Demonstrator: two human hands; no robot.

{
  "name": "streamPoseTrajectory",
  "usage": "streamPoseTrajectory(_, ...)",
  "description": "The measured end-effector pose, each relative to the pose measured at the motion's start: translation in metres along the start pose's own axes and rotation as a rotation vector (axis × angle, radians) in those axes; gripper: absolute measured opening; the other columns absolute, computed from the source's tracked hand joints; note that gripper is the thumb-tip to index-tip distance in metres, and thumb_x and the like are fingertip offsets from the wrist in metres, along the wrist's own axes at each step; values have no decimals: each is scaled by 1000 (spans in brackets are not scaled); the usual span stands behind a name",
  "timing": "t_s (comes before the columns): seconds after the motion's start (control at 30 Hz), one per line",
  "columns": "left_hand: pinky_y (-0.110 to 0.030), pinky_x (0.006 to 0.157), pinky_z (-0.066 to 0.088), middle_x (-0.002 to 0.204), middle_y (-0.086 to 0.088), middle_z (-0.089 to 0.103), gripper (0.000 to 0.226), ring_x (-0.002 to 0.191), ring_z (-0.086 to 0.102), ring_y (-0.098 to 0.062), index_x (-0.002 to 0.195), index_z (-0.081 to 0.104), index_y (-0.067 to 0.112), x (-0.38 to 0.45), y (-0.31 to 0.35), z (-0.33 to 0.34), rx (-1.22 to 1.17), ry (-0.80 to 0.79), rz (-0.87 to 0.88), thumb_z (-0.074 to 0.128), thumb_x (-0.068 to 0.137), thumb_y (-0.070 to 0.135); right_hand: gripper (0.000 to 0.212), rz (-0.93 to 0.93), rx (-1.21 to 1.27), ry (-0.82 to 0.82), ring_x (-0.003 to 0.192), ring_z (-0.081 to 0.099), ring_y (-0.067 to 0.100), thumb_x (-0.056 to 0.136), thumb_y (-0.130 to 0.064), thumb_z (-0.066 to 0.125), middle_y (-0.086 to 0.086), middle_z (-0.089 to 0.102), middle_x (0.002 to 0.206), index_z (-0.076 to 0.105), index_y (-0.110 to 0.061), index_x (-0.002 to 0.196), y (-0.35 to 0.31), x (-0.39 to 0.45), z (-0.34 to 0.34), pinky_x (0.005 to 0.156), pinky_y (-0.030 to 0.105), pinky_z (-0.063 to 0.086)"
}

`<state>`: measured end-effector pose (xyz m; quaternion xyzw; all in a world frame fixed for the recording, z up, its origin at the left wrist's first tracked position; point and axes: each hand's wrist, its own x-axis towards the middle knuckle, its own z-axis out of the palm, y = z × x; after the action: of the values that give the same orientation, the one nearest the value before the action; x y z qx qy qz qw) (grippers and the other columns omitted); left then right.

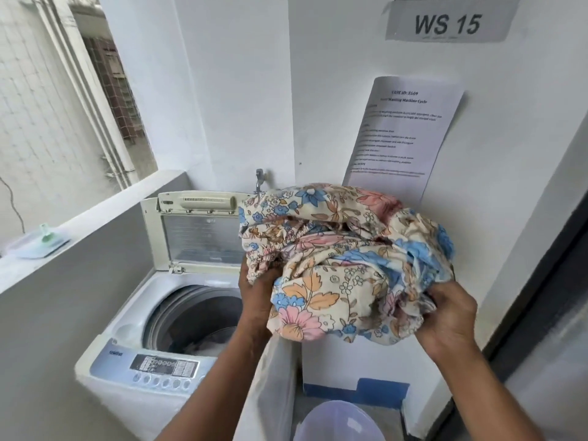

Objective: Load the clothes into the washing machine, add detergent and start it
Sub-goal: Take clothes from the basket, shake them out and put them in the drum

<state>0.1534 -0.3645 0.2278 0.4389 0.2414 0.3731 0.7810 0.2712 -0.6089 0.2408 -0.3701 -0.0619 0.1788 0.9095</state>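
A: What is the biggest thing here?

B: The washer (133,316). It is down on the left, with its lid (200,230) standing up at the back. The drum (194,319) is open and I think a bit of cloth is already in it.

A: And where are the clothes?

B: The clothes (343,259) are one big flowery bundle, held up in the air. They are to the right of the drum and higher than it, not over it yet.

A: Who holds them?

B: Both hands. The left hand (257,297) is under the left end, fingers curled into the cloth. The right hand (451,316) grips the right end, fingers bunched round the folds.

A: Which way does the bundle lie?

B: Longways from left to right, between the two hands. The left hand is nearer the drum, just by its right rim.

A: So which way must it go?

B: Left and down, I think. The rim on that side looks like the only thing in the way.

A: What else is there?

B: A paper (404,135) and a sign (448,20) on the wall, a tap (260,179) behind the washer, a tub (340,421) on the floor, and a small box (38,245) on the ledge (95,214). It may hold the soap, but I cannot tell.
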Motion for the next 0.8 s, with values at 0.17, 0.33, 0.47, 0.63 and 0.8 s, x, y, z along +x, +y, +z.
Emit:
streamPoseTrajectory(0.17, -67, 91, 55, 124, -29, 70, 65, 112, 68, -52, 137, 59, 10, 14, 19, -32, 54, 50, 69, 63, 72, 2, 66, -18, -5, -58, 135, 53, 40, 90, -18, 50, 19, 51, 152, 40, -13, 155, 41, 4, 34, 108, 55, 48)
streamPoseTrajectory(0.33, -34, 66, 63, 112, -18, 75, 62, 91, 75, -29, 139, 56, 6, 32, 42, -80, 126, 47, 104, 62, 78, -4, 67, -3, -74, -97, 140, 45, 50, 88, -11, 54, 26, 45, 154, 40, -12, 154, 96, 11, 63, 114, 73, 31)
streamPoseTrajectory(0.47, -34, 65, 63, 98, -11, 77, 48, 87, 73, -31, 127, 62, 10, 62, 58, -129, 130, 69, 108, 64, 82, -5, 67, 8, -122, -105, 135, 51, 49, 85, -10, 58, 26, 51, 149, 44, -11, 150, 147, 13, 95, 111, 68, 39)
streamPoseTrajectory(0.63, -46, 85, 58, 104, -12, 76, 54, 100, 71, -38, 124, 64, 18, 123, 75, -204, 194, 92, 75, 67, 71, 11, 67, 3, -150, -73, 129, 57, 47, 81, -10, 61, 24, 58, 144, 48, -12, 147, 227, 19, 143, 107, 63, 46)
streamPoseTrajectory(0.8, -35, 75, 60, 103, -9, 76, 55, 90, 73, -25, 125, 64, 13, 185, 90, -268, 261, 41, 32, 66, 71, 12, 67, 32, -166, 5, 131, 54, 51, 81, -10, 64, 28, 56, 144, 48, -10, 146, 303, 30, 184, 109, 73, 38)
